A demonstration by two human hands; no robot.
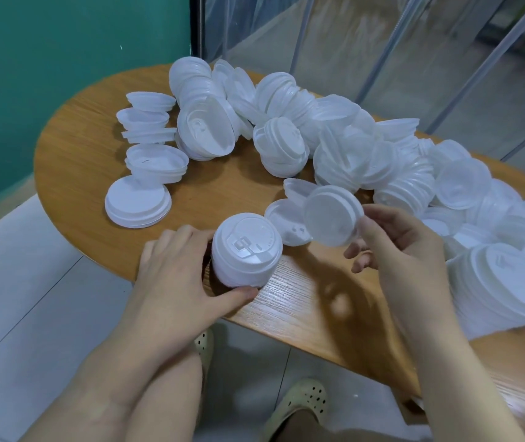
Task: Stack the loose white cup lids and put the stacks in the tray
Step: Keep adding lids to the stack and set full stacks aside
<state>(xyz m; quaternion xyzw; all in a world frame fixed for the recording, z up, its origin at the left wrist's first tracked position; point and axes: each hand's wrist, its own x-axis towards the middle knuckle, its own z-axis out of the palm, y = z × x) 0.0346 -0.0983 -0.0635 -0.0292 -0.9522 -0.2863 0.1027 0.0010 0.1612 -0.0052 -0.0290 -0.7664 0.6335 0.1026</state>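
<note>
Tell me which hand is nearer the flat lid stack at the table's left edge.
Left. The left hand grips a short stack just right of and nearer the camera than that flat lid stack; the right hand, holding a single lid, is farther right.

lids (pixel 334 135): white | table (pixel 89 161): brown woodgrain | wall (pixel 47 59): teal | shoes (pixel 299 406): cream

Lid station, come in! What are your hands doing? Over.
Left hand grips short lid stack. Right hand pinches single lid. Tray not in view. Nothing blocking.
</note>
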